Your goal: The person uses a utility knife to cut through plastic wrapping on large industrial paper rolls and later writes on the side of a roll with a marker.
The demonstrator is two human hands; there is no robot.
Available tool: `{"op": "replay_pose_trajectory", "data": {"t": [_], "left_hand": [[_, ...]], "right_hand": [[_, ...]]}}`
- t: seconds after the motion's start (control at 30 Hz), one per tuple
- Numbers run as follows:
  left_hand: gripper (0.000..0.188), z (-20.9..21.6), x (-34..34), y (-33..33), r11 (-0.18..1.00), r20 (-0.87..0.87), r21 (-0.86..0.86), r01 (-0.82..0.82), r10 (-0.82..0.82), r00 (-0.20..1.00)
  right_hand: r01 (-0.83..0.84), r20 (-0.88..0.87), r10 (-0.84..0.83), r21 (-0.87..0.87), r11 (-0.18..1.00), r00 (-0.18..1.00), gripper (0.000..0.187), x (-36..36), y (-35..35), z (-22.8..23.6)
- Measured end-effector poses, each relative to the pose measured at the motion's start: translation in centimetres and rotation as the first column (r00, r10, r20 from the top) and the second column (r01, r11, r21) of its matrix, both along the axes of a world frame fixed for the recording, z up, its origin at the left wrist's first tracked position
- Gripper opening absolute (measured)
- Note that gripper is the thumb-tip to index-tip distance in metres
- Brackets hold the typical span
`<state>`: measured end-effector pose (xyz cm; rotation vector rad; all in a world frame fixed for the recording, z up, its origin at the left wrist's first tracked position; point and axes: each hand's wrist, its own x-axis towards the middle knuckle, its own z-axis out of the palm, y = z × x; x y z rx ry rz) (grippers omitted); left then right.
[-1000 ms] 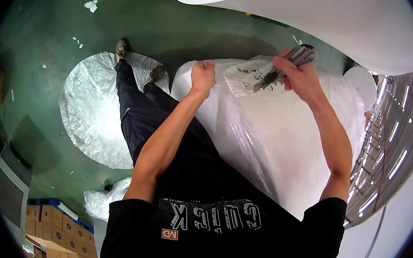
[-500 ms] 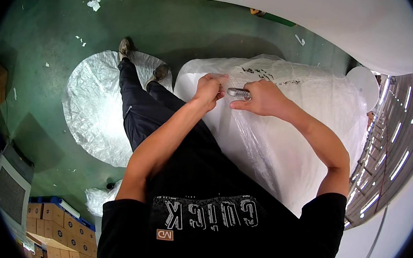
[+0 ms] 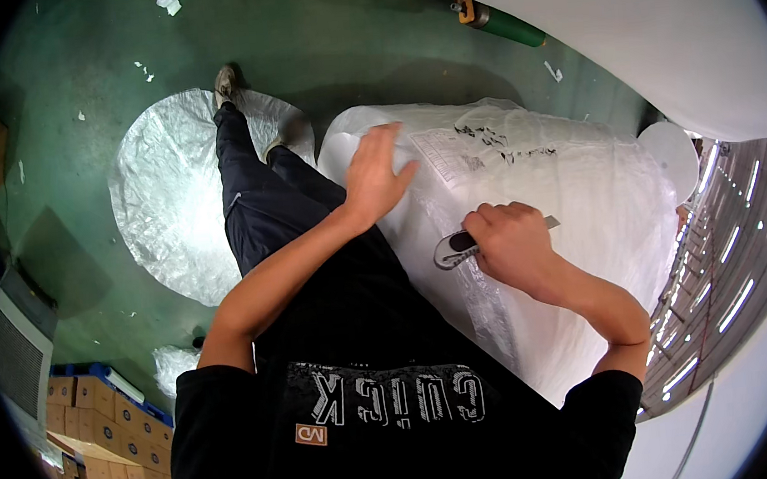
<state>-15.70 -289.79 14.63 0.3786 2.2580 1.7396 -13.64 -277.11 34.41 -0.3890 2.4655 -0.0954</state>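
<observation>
A large white roll [image 3: 582, 213] wrapped in clear plastic film lies in front of me, with black handwriting on its wrap. My right hand [image 3: 514, 248] grips a grey utility knife [image 3: 455, 249] over the middle of the roll. The knife's rounded handle end sticks out to the left, and a short blade shows past the knuckles on the right. My left hand [image 3: 378, 178] is open, palm down with fingers stretched, at the roll's left end. Beside it, a printed label [image 3: 438, 154] sits under the film.
A round silvery sheet [image 3: 171, 203] lies on the green floor, partly under my feet. A huge white roll [image 3: 657, 24] looms at upper right, near a green cylinder [image 3: 511, 26]. Stacked cardboard boxes [image 3: 113, 427] stand at lower left, with paper scraps [image 3: 169, 1] farther off.
My left hand has opened out from a pinch near the label. My right hand has moved nearer to me and to the right with the knife, whose blade now shows.
</observation>
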Motion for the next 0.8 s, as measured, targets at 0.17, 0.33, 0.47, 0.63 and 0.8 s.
{"op": "replay_pose_trajectory", "data": {"t": [0.17,0.33,0.47,0.63,0.8], "left_hand": [[0.037,2.1,-1.9,1.6,0.890,-0.408,0.044,0.453,-0.398,0.822],[0.032,1.1,-2.5,4.1,0.853,-0.523,-0.061,0.518,-0.469,0.712],[0.025,1.4,-2.8,5.3,0.845,-0.443,-0.034,0.533,-0.491,0.750],[0.014,-0.6,-3.5,6.4,0.837,-0.489,-0.136,0.529,-0.521,0.699],[0.013,-0.4,-3.6,6.8,0.838,-0.465,-0.157,0.522,-0.529,0.710]], "right_hand": [[0.104,-0.050,-0.100,0.097,0.990,0.994,0.019,-0.1,1.8,2.1],[0.287,-0.046,-0.283,0.142,0.947,0.958,0.016,-0.3,3.8,3.4],[0.362,-0.072,-0.356,0.094,0.927,0.931,0.018,-0.6,5.9,3.0],[0.569,0.081,-0.618,0.313,0.761,0.782,0.012,-2.2,7.8,3.0],[0.617,0.009,-0.626,0.160,0.770,0.780,0.026,-1.8,8.4,-0.5]]}}
